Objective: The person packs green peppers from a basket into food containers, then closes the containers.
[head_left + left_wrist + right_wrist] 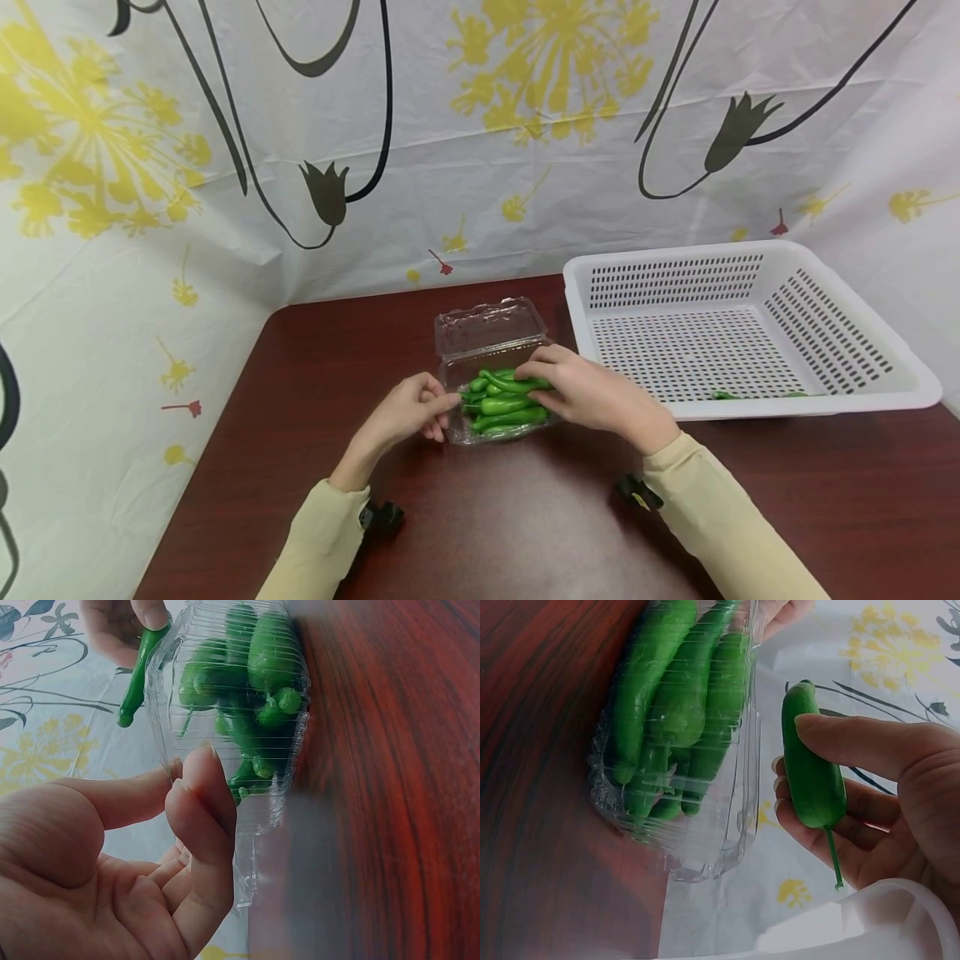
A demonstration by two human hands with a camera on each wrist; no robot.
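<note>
A clear plastic clamshell box (459, 435) stands on the table with its lid (491, 329) folded back. Inside lie several green chili peppers (504, 406), their stems and tips pointing sideways. My left hand (414, 408) pinches the box's left rim between thumb and index finger, as the left wrist view shows up close. Over the box's right side, my right hand (592, 390) holds one green chili pepper (812, 761) between thumb and fingers. Its thin stem hangs past my fingers in the right wrist view, and the pepper is above the box's rim.
A large white perforated basket (847, 404) stands to the right, close beside the box, with a few green peppers (723, 395) partly hidden behind its near wall. The dark red table (337, 350) ends at a patterned white cloth (450, 192) behind.
</note>
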